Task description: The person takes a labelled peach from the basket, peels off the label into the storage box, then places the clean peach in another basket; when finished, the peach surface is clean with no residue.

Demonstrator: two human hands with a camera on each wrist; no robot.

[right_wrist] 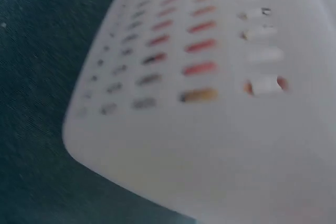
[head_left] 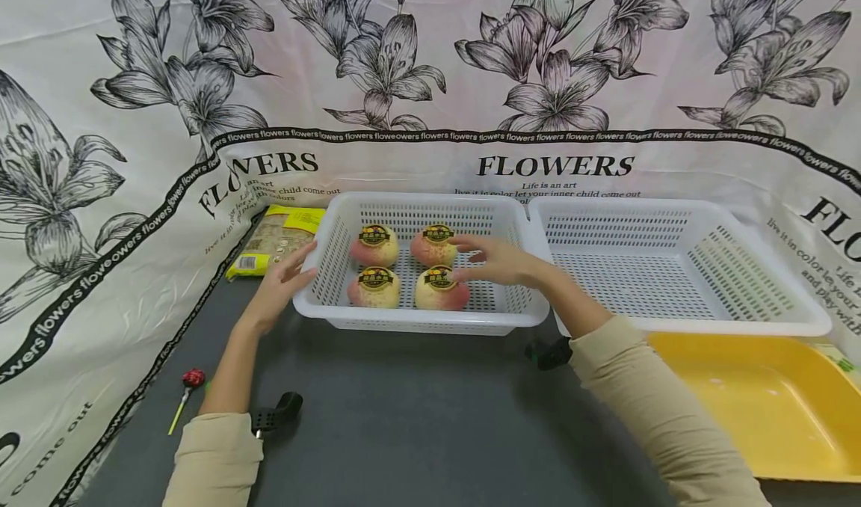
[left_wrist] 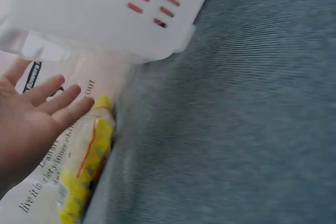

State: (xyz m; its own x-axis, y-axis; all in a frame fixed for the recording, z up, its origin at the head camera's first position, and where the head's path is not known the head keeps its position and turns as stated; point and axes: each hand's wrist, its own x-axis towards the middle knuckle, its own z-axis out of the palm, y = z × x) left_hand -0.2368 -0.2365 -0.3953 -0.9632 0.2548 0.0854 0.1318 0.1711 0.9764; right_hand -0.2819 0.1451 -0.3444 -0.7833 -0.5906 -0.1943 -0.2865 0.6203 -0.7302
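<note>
Several pink-and-yellow peaches with black labels sit in the left white basket [head_left: 430,320]. My right hand [head_left: 501,262] reaches over its right side with fingers spread. Its fingertips are at the far right peach [head_left: 427,253] and the near right peach [head_left: 457,297]; whether they press on them is unclear. Beside the basket's left rim is my left hand [head_left: 276,294], fingers loosely extended and holding nothing. The left wrist view shows that hand [left_wrist: 31,124] below the basket's wall [left_wrist: 68,19]. Only the slotted basket wall [right_wrist: 157,145] fills the right wrist view; the right hand is hidden there.
A second white basket [head_left: 673,326] stands to the right, and a yellow tray [head_left: 760,410] lies in front of it. Behind my left hand is a yellow packet [head_left: 272,241]. A red lollipop [head_left: 193,378] lies on the dark table [head_left: 417,417] at the left.
</note>
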